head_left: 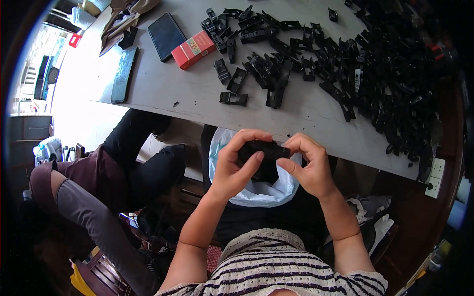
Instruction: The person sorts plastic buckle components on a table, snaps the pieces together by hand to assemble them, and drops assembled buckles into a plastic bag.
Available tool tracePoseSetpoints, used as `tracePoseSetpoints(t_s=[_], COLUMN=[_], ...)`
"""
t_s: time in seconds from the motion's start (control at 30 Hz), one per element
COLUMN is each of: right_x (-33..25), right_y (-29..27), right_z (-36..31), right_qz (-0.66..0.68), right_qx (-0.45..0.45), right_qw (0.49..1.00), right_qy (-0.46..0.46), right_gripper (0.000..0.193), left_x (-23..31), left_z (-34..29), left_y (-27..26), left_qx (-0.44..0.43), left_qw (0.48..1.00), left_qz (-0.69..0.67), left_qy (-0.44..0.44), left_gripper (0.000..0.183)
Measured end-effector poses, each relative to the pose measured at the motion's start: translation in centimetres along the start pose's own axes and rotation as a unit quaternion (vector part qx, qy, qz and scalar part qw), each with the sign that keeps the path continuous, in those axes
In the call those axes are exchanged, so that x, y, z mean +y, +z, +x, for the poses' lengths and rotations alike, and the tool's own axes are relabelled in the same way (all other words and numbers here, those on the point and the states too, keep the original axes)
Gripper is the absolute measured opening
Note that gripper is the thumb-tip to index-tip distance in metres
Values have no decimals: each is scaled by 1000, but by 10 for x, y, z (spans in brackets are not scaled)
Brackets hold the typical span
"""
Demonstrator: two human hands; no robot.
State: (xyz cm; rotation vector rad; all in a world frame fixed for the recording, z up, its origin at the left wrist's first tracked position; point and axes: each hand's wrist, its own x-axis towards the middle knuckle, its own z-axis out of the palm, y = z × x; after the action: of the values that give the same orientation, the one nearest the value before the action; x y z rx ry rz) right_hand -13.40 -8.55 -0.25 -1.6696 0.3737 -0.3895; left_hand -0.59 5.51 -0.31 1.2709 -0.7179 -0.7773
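Observation:
Between my two hands is a small black plastic part (264,149), held over a white plastic bag (279,192) in my lap. My left hand (240,160) wraps round its left side, thumb in front and fingers behind. With thumb and fingertips my right hand (310,163) pinches its right end. The part's finer shape is dark and partly covered by my fingers. Inside the bag it is dark, and I cannot make out the contents. Beyond my hands, several similar black plastic parts (233,98) lie loose on the grey table (177,93).
A large heap of black parts (390,93) covers the table's right side. At the left lie a red box (193,50), a dark phone (167,37) and another flat phone-like device (124,75). A person in a grey sleeve (94,217) sits at my left. A wall socket (434,177) is at right.

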Motion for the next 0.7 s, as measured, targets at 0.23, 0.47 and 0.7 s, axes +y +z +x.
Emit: tracePoseSetpoints(t_s=[0.23,0.47,0.7], right_x=[4,18,13], right_y=[-2,-27,-49], right_z=[64,75,75], right_qz=[-335,-518,-278], right_qx=[70,113,235], right_qw=[929,811,919], right_qy=[-140,-246,-153], right_gripper=[15,25,17], left_x=[10,26,14], left_z=[35,164,236], left_y=[-29,-32,4], left_qx=[105,15,-133], left_qw=[988,850,613], left_qz=[-104,488,761], left_qy=[-34,198,167], left_gripper=[10,25,27])
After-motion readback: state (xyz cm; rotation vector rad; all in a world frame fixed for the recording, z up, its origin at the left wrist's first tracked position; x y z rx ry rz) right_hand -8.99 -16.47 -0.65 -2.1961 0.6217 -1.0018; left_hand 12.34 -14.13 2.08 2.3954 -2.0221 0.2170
